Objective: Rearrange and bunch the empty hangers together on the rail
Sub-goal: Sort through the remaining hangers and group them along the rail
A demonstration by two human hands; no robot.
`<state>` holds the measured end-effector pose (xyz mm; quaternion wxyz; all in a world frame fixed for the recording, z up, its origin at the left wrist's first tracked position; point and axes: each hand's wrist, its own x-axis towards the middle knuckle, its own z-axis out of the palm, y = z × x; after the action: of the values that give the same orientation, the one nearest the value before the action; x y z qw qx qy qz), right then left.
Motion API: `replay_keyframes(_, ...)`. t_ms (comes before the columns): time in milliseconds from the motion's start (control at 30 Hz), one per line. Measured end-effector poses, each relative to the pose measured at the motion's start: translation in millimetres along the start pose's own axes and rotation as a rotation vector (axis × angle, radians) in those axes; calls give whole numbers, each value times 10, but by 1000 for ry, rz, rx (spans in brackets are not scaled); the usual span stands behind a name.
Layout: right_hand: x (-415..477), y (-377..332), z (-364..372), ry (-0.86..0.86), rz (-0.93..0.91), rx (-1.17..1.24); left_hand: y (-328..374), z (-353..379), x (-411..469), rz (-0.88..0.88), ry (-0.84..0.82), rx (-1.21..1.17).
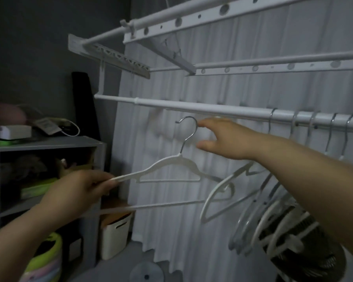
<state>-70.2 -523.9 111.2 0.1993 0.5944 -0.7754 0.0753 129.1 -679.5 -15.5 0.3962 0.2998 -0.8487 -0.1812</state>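
A white hanger [171,161] with a metal hook is off the rail, held in the air below the white rail [192,107]. My left hand [84,188] pinches the tip of its left arm. Just right of the hook, my right hand [222,137] reaches out with fingers spread, one fingertip touching the hook and nothing gripped. Several more white hangers [259,204] hang bunched on the rail at the right, partly hidden behind my right forearm.
A white curtain [212,78] hangs behind the rail. Higher drying-rack bars [253,64] run above. A grey shelf unit [49,143] with clutter stands at the left, a white bin [114,235] beside it. A dark fan [306,251] sits at lower right.
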Motion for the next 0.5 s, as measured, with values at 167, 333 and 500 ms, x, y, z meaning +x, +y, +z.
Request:
replay_keyframes(167,25,-378,47,-185,19,443,-310,-382,-96,-9,-43,-156)
replay_keyframes(333,69,-849,35,-314,-1,768,-624,-775,-116,41,-159,-235)
replay_keyframes(500,65,-1274,113,-384,13,907,-845,-986,-89,102,-285,-256)
